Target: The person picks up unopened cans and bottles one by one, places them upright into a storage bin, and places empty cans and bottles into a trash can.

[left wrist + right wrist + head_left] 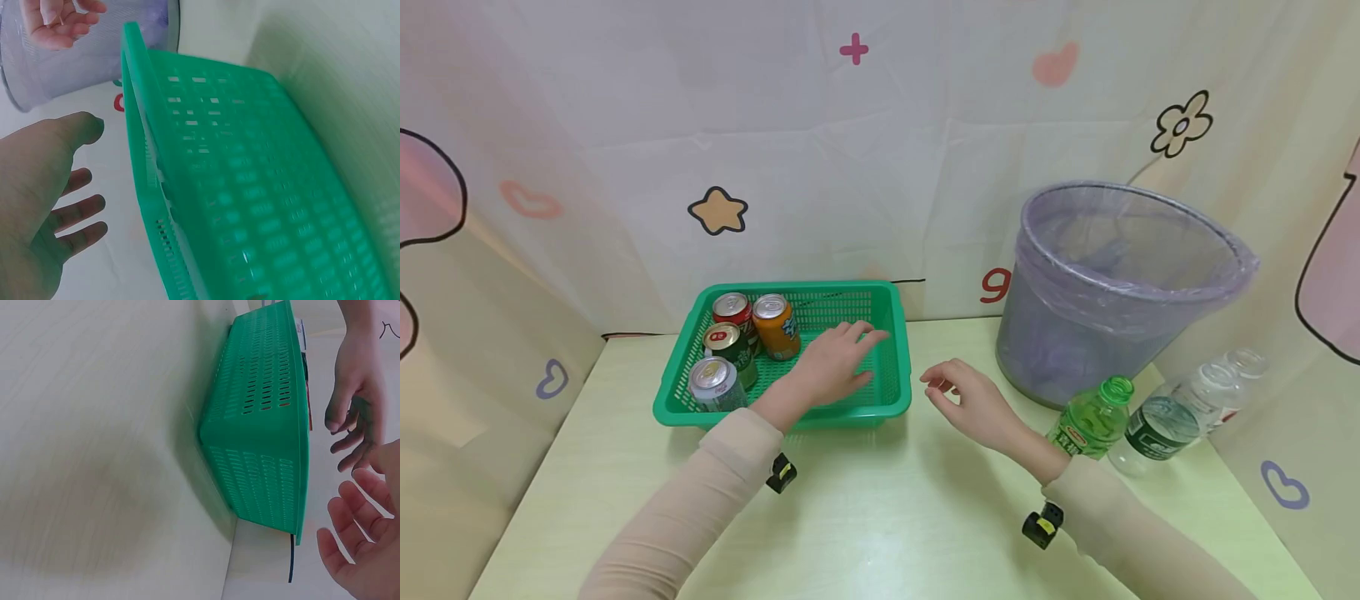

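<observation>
My left hand (835,362) hovers over the right part of a green plastic basket (895,350), fingers spread and holding nothing. In the left wrist view its thumb and fingers (84,203) are apart from the basket rim. Drink cans stand in the basket's left half: a red can (732,307), an orange can (777,327), a dark green can (731,350) and a silver-grey can (716,385). My right hand (973,404) is raised to the right of the basket, its fingers loosely bent around nothing, as the right wrist view also shows.
A purple-grey mesh bin (1052,333) lined with a translucent bag stands at the back right. In front of it are a green bottle (1092,421) and a clear bottle (1161,425) with a dark green label. Behind that is another clear bottle (1246,364). Printed curtains surround the table (850,517).
</observation>
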A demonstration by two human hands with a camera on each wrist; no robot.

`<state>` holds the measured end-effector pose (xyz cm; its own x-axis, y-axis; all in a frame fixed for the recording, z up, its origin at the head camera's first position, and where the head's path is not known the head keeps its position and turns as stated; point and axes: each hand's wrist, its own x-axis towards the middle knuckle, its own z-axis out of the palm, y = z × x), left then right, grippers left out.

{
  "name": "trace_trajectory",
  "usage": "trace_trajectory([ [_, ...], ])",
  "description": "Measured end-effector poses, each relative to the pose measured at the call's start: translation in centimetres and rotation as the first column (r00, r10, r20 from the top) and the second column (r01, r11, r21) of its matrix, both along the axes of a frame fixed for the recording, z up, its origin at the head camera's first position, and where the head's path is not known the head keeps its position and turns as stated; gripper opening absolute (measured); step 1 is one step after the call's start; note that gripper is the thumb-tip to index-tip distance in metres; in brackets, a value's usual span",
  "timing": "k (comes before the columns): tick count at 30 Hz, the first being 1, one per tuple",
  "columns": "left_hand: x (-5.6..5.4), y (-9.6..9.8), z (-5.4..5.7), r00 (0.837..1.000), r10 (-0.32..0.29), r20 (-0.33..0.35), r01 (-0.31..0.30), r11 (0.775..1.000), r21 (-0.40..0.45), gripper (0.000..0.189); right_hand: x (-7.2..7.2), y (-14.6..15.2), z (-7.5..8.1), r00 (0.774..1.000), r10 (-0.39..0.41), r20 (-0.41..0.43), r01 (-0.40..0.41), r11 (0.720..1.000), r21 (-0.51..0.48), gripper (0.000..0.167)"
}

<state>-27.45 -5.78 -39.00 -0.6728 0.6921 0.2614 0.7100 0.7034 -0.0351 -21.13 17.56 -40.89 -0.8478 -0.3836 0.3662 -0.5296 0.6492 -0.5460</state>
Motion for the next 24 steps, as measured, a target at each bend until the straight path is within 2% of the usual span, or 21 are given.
trace_trajectory([
  [7, 0.1, 2.0, -0.3, 0.999, -0.035, -0.040, 0.037, 0.999, 0.037, 0.052, 1.7, 1.1, 0.0, 0.992, -0.001, -0.126, 0.007, 0.999, 0.048, 0.017],
  [10, 0.0, 2.9, -0.3, 0.997, -0.050, -0.053, 0.052, 0.998, 0.041, 0.051, 2.5, 1.7, 0.3, 0.990, -0.016, -0.142, 0.022, 0.999, 0.045, 0.019],
  [16, 0.2, 4.6, -0.3, 0.998, -0.058, -0.018, 0.059, 0.996, 0.074, 0.049, 4.2, 3.0, 0.7, 0.983, -0.035, -0.182, 0.041, 0.999, 0.029, 0.024],
  [24, 0.2, 7.0, -0.4, 0.997, -0.046, 0.067, 0.037, 0.991, 0.127, 0.047, 6.5, 5.0, 1.2, 0.952, -0.097, -0.289, 0.103, 0.995, 0.008, 0.033],
])
